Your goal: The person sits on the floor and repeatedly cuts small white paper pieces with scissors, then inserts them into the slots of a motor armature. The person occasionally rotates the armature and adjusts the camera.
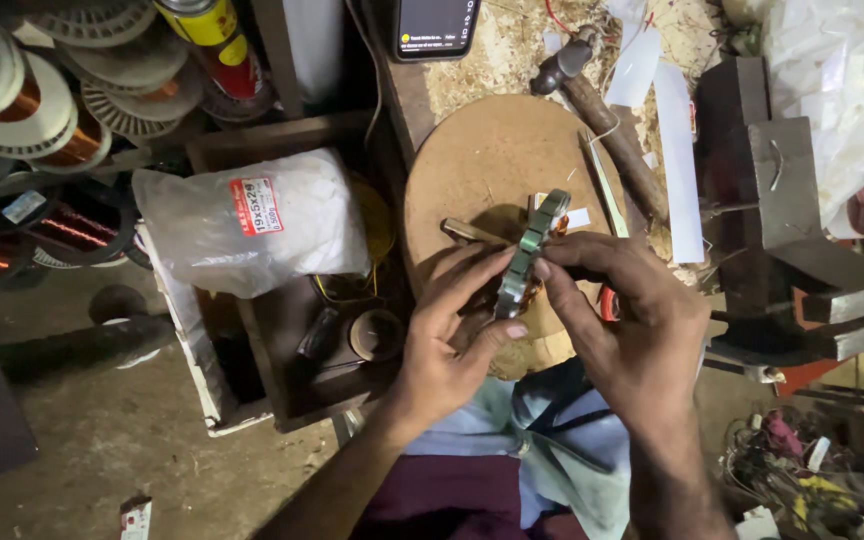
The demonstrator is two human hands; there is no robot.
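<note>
Holding a ring-shaped metal stator core [527,255] on edge, both hands work over the round wooden board [482,150] at the near edge of the surface. The left hand [447,330] cups the core from below, thumb and fingers closed around its rim, likely to keep it steady. The right hand [632,320] pinches the rim from the other side, fingertips pressed to the core's face where copper winding shows. A hammer [602,110] lies just beyond the board, its head toward the far edge, near a phone [435,25]. A vise [772,190] stands at the right edge. Left of the surface, a white plastic bag [252,220] sits in a wooden box beside copper wire spools [12,100].
</note>
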